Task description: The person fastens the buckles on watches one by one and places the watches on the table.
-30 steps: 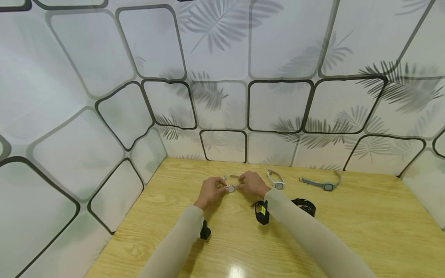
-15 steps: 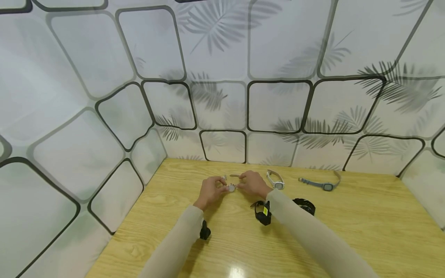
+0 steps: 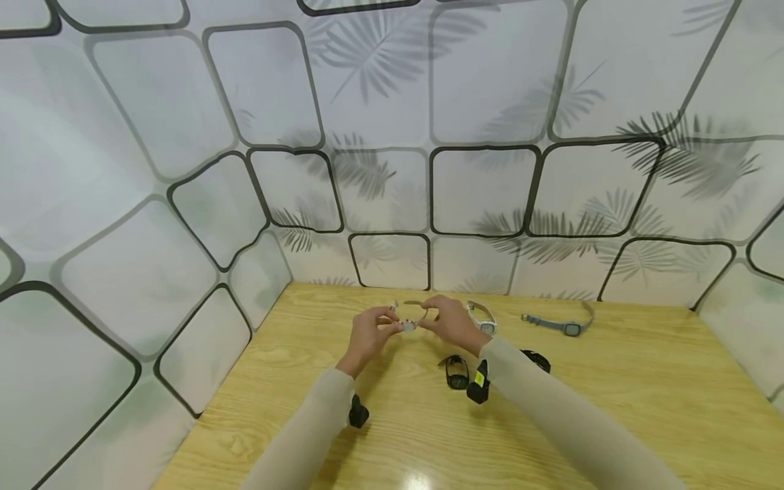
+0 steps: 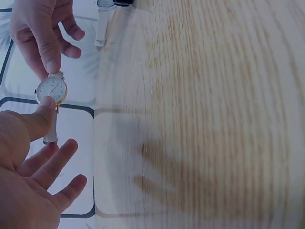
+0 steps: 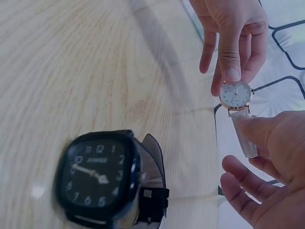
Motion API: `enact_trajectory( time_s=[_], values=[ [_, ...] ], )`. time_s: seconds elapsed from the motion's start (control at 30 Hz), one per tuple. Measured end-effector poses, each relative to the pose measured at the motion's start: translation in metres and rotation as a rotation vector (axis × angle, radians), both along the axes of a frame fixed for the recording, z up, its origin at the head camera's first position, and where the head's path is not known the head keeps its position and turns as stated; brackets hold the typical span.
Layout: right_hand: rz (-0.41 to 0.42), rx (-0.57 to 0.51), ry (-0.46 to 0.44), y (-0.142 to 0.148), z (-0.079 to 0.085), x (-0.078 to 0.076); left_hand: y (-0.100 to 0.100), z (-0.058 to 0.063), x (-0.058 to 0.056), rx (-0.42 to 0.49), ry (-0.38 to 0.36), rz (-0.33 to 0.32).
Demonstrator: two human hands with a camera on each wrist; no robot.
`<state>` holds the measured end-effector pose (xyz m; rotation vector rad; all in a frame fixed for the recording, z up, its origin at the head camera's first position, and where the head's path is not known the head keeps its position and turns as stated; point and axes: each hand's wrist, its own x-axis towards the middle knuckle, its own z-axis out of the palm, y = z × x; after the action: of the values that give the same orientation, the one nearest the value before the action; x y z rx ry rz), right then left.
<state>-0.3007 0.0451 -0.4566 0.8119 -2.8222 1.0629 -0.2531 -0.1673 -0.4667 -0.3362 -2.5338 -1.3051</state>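
Note:
A wristwatch [image 3: 408, 327] with a round white dial, rose-gold rim and pale strap is held between both hands, raised off the table. My left hand [image 3: 367, 335] pinches it at one side, the thumb near the case in the left wrist view. My right hand [image 3: 452, 322] pinches the strap on the other side, thumb on the strap [image 5: 244, 133] just beyond the case. The dial [image 4: 51, 90] faces toward me, and the strap's ends curve away behind it. Nearest my right forearm lies a black square watch [image 5: 97, 174].
On the wooden table [image 3: 294, 435], a white watch [image 3: 486, 325] lies right of my right hand and a blue-grey watch [image 3: 569, 329] farther right. Another black watch [image 3: 537, 359] is partly hidden by my right sleeve. Patterned fabric walls [image 3: 484, 190] stand behind and at left.
The pale-strapped watch has come up off the table in both hands. My right wrist has shifted slightly right, uncovering more of the black square watch. The head view has shifted a little.

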Motion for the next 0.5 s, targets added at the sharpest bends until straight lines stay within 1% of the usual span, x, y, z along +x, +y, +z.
enact_trajectory(
  time_s=[0.23, 0.5],
  values=[
    [0.02, -0.043, 0.041, 0.005, 0.003, 0.009, 0.002, -0.003, 0.003, 0.017, 0.034, -0.012],
    [0.041, -0.105, 0.036, 0.009, 0.003, 0.014, 0.006, 0.0, 0.009, 0.132, -0.025, -0.021]
  ],
)
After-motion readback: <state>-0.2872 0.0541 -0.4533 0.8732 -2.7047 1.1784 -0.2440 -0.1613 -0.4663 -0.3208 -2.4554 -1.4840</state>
